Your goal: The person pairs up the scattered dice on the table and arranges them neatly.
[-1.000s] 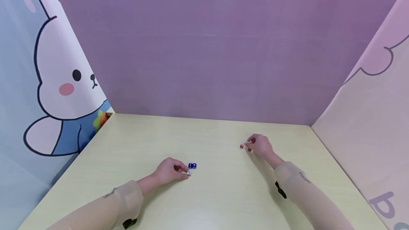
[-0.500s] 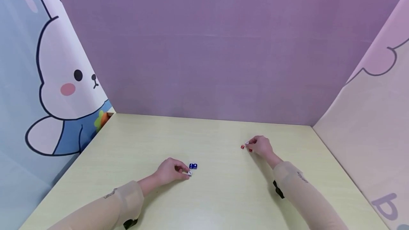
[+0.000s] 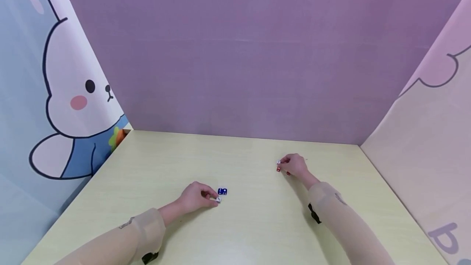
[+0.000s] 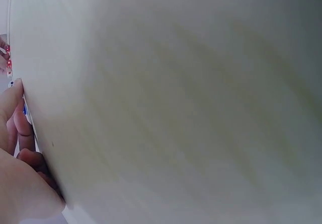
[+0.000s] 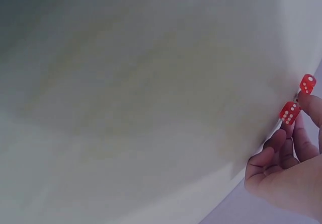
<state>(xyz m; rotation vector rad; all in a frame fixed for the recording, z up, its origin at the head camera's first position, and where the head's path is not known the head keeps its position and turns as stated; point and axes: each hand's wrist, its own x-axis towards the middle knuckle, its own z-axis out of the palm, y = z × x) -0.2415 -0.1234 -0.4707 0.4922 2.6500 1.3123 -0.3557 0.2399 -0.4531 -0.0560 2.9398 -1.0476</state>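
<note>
In the head view, my left hand (image 3: 195,197) pinches a white die (image 3: 218,200) low at the table. Just behind that die sit blue dice (image 3: 222,191), seemingly two side by side. Farther back on the right, my right hand (image 3: 294,165) pinches another white die (image 3: 278,162) between thumb and fingertips. A red die (image 3: 278,169) lies right in front of this white one. Partly covered by the right hand is a second red die (image 3: 288,173). The right wrist view has both red dice (image 5: 290,112) near the fingertips; the white die there is mostly hidden.
The pale wooden table (image 3: 250,228) ends at a purple backdrop (image 3: 235,60). A printed rabbit curtain (image 3: 73,85) borders the left side, and a light curtain (image 3: 427,146) the right.
My right hand has shifted left and slightly back, bringing its white die from between the red dice to just behind the left red one. My left hand stays in place with its white die.
</note>
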